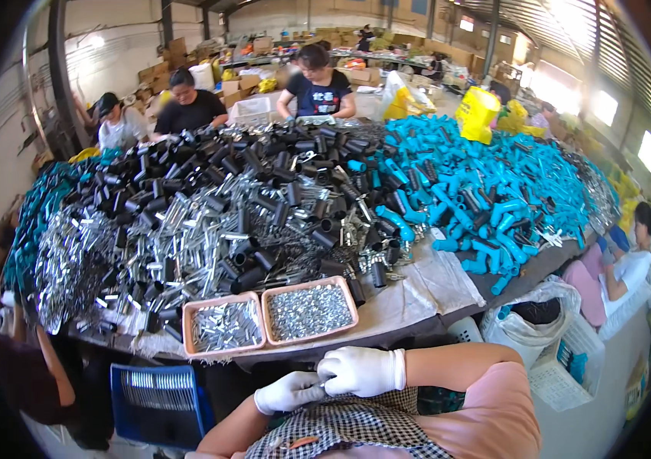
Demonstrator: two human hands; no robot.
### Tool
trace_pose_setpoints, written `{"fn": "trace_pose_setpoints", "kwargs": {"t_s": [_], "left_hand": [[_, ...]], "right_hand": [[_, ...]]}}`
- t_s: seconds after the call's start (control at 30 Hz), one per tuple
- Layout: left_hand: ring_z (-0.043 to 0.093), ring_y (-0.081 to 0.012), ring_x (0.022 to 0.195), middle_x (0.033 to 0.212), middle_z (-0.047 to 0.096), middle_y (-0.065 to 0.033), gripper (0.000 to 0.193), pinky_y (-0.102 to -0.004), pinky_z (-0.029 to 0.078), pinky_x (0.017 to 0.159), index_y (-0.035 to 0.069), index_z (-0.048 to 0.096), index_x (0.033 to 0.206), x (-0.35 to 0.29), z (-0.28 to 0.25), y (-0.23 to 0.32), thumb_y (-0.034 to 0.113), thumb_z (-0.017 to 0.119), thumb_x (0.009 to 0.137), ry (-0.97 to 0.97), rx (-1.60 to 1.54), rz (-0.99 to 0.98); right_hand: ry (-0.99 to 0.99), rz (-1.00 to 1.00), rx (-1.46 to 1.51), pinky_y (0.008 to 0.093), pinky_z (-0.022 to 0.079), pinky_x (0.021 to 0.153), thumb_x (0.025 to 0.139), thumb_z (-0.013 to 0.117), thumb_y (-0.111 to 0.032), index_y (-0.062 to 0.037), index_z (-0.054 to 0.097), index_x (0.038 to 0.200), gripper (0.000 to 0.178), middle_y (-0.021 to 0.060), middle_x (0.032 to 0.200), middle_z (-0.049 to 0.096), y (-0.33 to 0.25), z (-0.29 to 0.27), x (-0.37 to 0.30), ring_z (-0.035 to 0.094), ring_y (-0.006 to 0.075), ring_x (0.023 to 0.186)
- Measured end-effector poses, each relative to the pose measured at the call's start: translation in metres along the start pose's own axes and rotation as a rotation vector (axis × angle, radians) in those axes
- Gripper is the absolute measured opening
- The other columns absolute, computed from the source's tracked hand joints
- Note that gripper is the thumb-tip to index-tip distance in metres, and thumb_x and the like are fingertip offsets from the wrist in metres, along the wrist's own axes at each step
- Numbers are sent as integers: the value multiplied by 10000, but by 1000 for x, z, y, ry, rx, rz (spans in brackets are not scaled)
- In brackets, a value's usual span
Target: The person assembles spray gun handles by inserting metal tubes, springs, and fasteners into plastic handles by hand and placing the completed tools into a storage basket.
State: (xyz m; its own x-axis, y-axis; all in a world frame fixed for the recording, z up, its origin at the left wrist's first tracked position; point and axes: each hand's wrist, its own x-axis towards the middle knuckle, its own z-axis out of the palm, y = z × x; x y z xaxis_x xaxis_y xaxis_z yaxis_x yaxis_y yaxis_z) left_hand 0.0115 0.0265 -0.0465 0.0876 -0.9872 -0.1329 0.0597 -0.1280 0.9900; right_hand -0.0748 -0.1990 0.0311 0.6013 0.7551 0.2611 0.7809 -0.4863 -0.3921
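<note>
My left hand and my right hand, both in white gloves, meet in front of my checked apron. Their fingers are closed and pressed together at one spot. Whatever lies between them is too small and too hidden to name. Just beyond, at the table's front edge, sit two pink trays: the left tray has short metal pins in it, the right tray smaller metal pieces. Left of my hands stands a blue bin with a row of slim metal rods.
Black tube pieces, silver metal rods and turquoise curved handles are heaped across the table. A white sack and a white crate stand at the right. Several people work around the table, one across from me.
</note>
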Motion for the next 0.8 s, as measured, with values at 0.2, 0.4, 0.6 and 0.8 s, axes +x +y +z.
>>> {"fn": "trace_pose_setpoints", "kwargs": {"t_s": [0.2, 0.4, 0.6, 0.8], "left_hand": [[659, -323, 880, 926, 667, -193, 436, -405, 514, 807, 5, 615, 1156, 10, 22, 15, 413, 562, 1011, 289, 292, 78], [662, -441, 852, 890, 664, -254, 533, -477, 517, 736, 11, 595, 1085, 9, 23, 15, 530, 547, 974, 418, 436, 163], [645, -438, 814, 828, 646, -234, 453, -489, 501, 694, 18, 577, 1018, 17, 19, 5, 463, 623, 946, 359, 431, 112], [663, -416, 812, 855, 666, -211, 501, -454, 520, 718, 22, 605, 1072, 10, 23, 6, 504, 627, 936, 347, 425, 46]], "right_hand": [[-35, 577, 125, 459, 542, 737, 901, 635, -330, -105, 687, 949, 236, 142, 876, 700, 3, -1, -6, 684, 352, 815], [-8, 563, 90, 457, 545, 794, 869, 691, -318, -70, 564, 1272, 490, 195, 1001, 703, -1, -27, 2, 686, 391, 900], [-241, 671, 197, 440, 536, 764, 882, 672, -439, -52, 664, 1048, 421, 169, 970, 710, 23, -23, -12, 685, 342, 875], [127, 496, 140, 449, 532, 698, 852, 640, -609, -56, 650, 1036, 584, 180, 909, 705, 8, -16, -8, 687, 360, 811]]}}
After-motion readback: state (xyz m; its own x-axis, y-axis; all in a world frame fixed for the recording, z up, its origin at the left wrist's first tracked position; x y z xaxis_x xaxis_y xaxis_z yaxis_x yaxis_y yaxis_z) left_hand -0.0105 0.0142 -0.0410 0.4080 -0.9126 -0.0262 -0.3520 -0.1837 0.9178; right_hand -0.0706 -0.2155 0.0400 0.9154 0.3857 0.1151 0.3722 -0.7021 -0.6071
